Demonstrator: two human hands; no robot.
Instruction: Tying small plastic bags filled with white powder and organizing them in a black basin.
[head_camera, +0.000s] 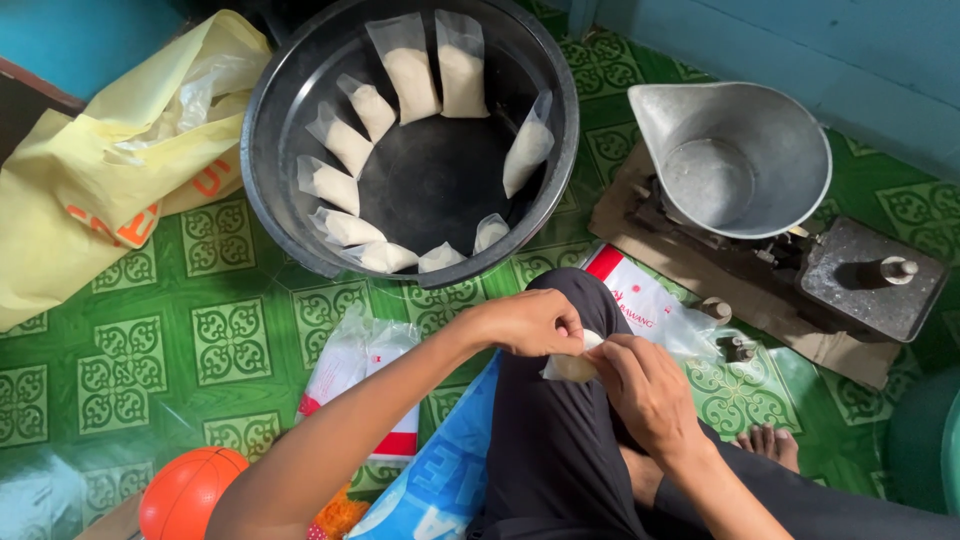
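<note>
Head view, left hand (525, 322) and right hand (645, 390) pinching small white packet (570, 367), black basin (300, 90) beyond.

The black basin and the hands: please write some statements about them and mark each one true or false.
1. The black basin holds small filled bags along its wall. True.
2. Both the left hand and the right hand hold a small bag. True.
3. The metal scale pan is full of grain. False: it looks empty.
4. The orange ball lies inside the basin. False: it is on the floor.
</note>
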